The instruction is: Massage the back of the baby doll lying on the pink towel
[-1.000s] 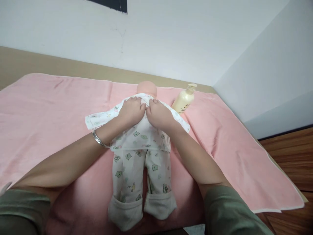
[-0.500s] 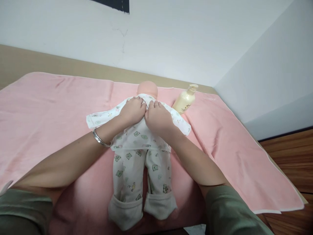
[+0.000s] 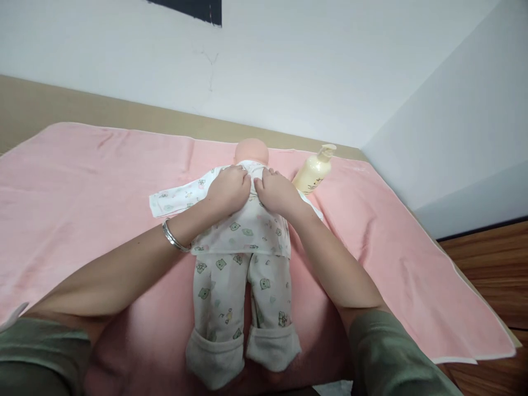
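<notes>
A baby doll [image 3: 252,149] lies on a pink cloth, its bald head pointing away from me and no face in sight. It wears a white baby shirt [image 3: 241,234] with small green animal prints and matching trousers [image 3: 223,294] with turned-up cuffs. My left hand [image 3: 230,188] is closed at the left upper part of the shirt, fingers curled over the fabric. At the right upper part, my right hand [image 3: 275,190] is likewise closed on the shirt. A narrow gap separates the two hands just below the neckline. Fingertips are partly hidden.
A pale yellow pump bottle [image 3: 312,173] leans beside the doll's right-hand sleeve. The pink cloth [image 3: 103,176] covers a beige surface [image 3: 37,99], which meets a white wall [image 3: 289,66]. Brown wooden furniture [image 3: 490,264] stands at the right.
My hands have drawn slightly apart at the shirt's upper front or back; the right hand has shifted right. It now hides more of the right-hand sleeve. The view has moved a little.
</notes>
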Demonstrator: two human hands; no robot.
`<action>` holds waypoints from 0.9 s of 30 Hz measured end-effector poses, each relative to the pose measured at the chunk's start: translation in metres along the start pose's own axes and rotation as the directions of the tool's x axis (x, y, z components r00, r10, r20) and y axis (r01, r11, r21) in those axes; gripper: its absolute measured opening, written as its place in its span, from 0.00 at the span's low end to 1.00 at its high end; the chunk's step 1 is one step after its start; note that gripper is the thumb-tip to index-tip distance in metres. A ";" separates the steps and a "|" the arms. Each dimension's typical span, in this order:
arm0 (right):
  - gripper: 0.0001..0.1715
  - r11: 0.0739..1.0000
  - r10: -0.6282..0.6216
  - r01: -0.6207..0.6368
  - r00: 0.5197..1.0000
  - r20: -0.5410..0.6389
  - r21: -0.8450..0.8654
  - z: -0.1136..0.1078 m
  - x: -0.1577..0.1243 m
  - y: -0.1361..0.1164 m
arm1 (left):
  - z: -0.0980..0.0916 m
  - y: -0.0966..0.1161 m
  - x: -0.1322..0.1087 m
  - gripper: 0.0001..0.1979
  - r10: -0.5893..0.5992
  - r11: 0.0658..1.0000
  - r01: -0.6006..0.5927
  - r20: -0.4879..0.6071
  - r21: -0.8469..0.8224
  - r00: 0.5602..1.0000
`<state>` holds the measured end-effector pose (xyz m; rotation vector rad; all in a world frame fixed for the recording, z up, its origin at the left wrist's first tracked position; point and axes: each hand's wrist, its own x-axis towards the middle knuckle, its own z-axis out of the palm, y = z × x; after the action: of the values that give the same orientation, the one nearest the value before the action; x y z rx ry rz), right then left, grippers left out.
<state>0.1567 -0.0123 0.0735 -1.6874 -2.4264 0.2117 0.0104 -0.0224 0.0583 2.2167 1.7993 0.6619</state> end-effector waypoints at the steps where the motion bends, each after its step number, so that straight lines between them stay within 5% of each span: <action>1: 0.27 0.999 -0.032 0.031 0.999 0.026 0.030 -0.006 -0.005 -0.004 | 0.003 -0.002 0.001 0.19 0.012 1.000 -0.012 -0.017 0.013 1.000; 4: 0.24 0.978 -0.126 0.117 0.991 0.043 0.174 -0.024 -0.016 -0.013 | 0.015 -0.008 0.003 0.20 0.060 0.998 -0.059 -0.099 0.018 0.993; 6: 0.25 0.965 -0.107 0.115 0.993 -0.047 0.235 -0.027 -0.017 -0.014 | 0.023 -0.011 0.002 0.21 0.040 0.999 -0.045 -0.150 -0.029 0.988; 10: 0.31 0.971 0.020 0.034 0.975 -0.221 0.235 -0.002 -0.003 -0.008 | 0.037 -0.016 0.001 0.25 -0.086 0.990 0.059 -0.217 -0.131 0.972; 14: 0.30 0.978 -0.026 0.063 0.983 -0.184 0.200 0.019 0.008 -0.001 | 0.042 -0.018 0.001 0.27 -0.157 0.975 0.117 -0.216 -0.188 0.964; 20: 0.34 0.953 0.042 0.062 0.942 -0.333 0.297 0.007 0.003 -0.004 | 0.043 -0.019 0.001 0.26 -0.170 0.965 0.114 -0.237 -0.236 0.957; 27: 0.30 0.959 0.008 0.081 0.950 -0.311 0.272 0.037 0.007 -0.006 | 0.042 -0.018 -0.002 0.28 -0.220 0.964 0.173 -0.236 -0.204 0.947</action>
<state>0.1407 -0.0079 0.0390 -1.4297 -2.0836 0.2524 0.0141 -0.0156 0.0129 1.8739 1.9583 1.0634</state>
